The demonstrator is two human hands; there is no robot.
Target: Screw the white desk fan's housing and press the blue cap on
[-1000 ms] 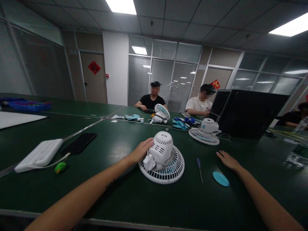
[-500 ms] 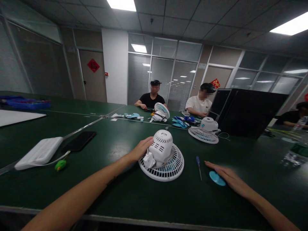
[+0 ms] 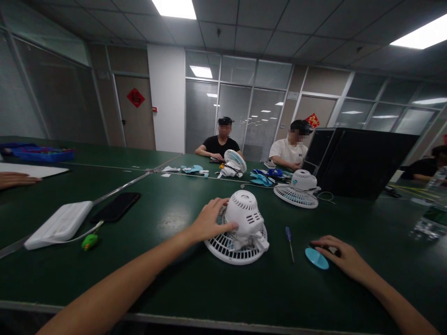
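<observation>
A white desk fan (image 3: 243, 218) rests grille-down on the green table, its motor housing uppermost. My left hand (image 3: 211, 219) grips the left side of that housing, thumb in front and fingers at the back. To the right, my right hand (image 3: 337, 255) is low over the table beside a light blue disc (image 3: 316, 258), its fingers bent and drawn together. Something dark shows by those fingers, too unclear to name. Between the fan and the disc lies a screwdriver (image 3: 289, 243) with a blue handle.
A second white fan (image 3: 296, 195) lies grille-down beyond, near a large black box (image 3: 363, 163). Two people sit across the table with fan parts. A white power strip (image 3: 59, 225), a phone (image 3: 117, 207) and a green toy (image 3: 90, 242) lie left. Another person's hand (image 3: 16, 180) rests far left.
The fan has turned, its plug side swinging rightward, and my left thumb now lies across the housing. My right hand's flat fingers have curled. Another person's hand has appeared at far left.
</observation>
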